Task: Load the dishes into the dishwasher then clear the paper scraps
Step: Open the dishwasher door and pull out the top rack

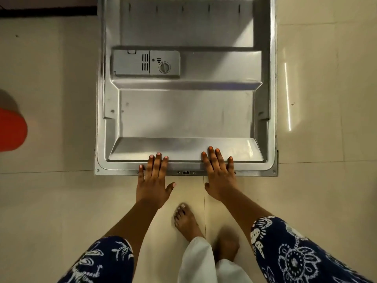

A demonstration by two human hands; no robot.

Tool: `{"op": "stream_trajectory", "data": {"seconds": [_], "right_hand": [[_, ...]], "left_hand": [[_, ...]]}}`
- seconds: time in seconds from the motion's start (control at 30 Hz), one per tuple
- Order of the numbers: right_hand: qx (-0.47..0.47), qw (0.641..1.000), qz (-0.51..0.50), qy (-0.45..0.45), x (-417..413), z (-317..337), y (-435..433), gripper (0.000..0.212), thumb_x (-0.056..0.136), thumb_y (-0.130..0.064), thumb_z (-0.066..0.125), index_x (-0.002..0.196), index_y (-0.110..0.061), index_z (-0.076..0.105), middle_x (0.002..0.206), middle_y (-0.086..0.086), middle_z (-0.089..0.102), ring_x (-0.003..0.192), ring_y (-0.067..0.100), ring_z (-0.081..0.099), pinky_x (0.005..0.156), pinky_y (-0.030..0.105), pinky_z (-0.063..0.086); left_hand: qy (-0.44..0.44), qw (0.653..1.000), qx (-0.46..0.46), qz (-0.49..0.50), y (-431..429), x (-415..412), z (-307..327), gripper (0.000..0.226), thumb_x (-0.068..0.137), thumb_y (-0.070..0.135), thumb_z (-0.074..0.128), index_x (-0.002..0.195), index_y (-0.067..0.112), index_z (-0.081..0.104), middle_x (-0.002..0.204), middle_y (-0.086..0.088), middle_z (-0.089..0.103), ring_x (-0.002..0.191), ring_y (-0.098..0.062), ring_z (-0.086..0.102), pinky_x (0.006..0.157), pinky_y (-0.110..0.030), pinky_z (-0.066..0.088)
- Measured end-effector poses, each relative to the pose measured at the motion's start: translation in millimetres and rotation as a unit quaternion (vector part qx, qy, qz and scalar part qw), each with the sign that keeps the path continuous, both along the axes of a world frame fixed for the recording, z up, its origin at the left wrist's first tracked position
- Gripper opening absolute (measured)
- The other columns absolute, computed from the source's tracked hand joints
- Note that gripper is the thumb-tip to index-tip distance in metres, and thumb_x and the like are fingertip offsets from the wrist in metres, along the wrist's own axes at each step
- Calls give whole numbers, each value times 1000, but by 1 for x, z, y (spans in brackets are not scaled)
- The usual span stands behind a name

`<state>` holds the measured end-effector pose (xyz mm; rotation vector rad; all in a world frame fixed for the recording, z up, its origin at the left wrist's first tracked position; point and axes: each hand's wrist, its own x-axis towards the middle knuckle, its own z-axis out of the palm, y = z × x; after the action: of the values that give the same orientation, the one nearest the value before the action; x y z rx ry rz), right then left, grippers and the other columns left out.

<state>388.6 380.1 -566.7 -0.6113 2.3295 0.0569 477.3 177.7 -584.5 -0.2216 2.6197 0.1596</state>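
The dishwasher door lies folded down flat in front of me, its steel inner face up. A grey detergent dispenser with a round knob sits in its upper left part. My left hand rests on the door's near edge, left of the latch, with straight fingers spread. My right hand rests on the same edge to the right of the latch, fingers straight too. Neither hand holds anything. No dishes, racks or paper scraps are in view.
Pale floor tiles lie on both sides of the door. An orange-red round object sits at the left edge of the view. My bare feet stand just behind the door's edge.
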Motion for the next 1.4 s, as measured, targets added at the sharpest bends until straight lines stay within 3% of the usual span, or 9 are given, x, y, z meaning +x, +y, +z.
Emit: {"op": "stream_trajectory", "data": {"seconds": [0.17,0.3,0.43,0.57,0.67,0.87,0.97,1.13,1.4], "right_hand": [[-6,1000,1,6,2,-25,2,100,87,-37,55,141,-23,-28,147,4,-36,133,23,-33,112,50,-12],[3,1000,13,-10,0,-28,3,103,86,-43,56,141,-24,-30,148,4,-37,135,25,-33,113,52,-10],[48,995,38,-76,-18,-13,-1,108,85,-41,59,139,-24,-33,145,3,-40,139,26,-28,113,52,-9],[73,988,47,-131,-46,44,-17,92,89,-39,55,149,-24,-13,156,3,-23,144,23,-16,114,53,-5],[20,997,10,-79,-73,107,-29,75,95,-35,48,151,-23,1,159,2,-10,146,20,-9,115,48,-2],[-83,992,-67,64,-196,239,-43,57,95,-36,44,147,-21,25,159,1,5,146,17,2,117,46,7],[-123,975,-68,169,-272,294,-50,56,95,-35,45,146,-21,26,159,1,6,146,18,4,117,45,11],[-203,921,-79,323,-384,358,-79,65,91,-26,54,148,-18,23,159,4,10,146,21,5,118,48,11],[-154,921,-29,357,-511,376,-115,73,94,-35,48,151,-13,8,159,5,9,146,22,3,116,50,3]], "left_hand": [[11,1000,1,-13,-3,1,-23,97,84,59,56,151,21,-4,160,-10,9,147,-31,9,115,-49,5],[2,1000,18,4,-2,1,-29,104,79,67,53,151,23,-9,160,-12,8,147,-32,1,114,-46,-11],[-130,990,46,-12,-10,-17,-4,104,84,69,46,146,25,-24,158,-4,-23,146,-28,-17,115,-48,-8],[-219,973,66,-27,-22,-63,60,84,92,58,43,153,23,-2,161,0,-9,148,-22,-3,118,-46,4],[-119,990,72,5,-20,-95,122,70,96,46,43,153,20,13,161,-1,9,147,-19,9,119,-42,6],[66,991,112,-6,-45,-207,257,59,95,44,45,149,27,27,158,4,20,145,-14,17,119,-37,8],[194,972,128,12,-67,-285,314,56,92,36,55,144,23,38,154,-1,30,141,-21,28,117,-40,21],[337,940,48,22,-101,-401,378,65,91,32,59,148,20,31,157,-6,23,144,-28,20,117,-46,19],[309,950,-34,10,-124,-536,389,68,96,47,43,152,19,16,160,-7,13,148,-26,6,119,-48,4]]}}
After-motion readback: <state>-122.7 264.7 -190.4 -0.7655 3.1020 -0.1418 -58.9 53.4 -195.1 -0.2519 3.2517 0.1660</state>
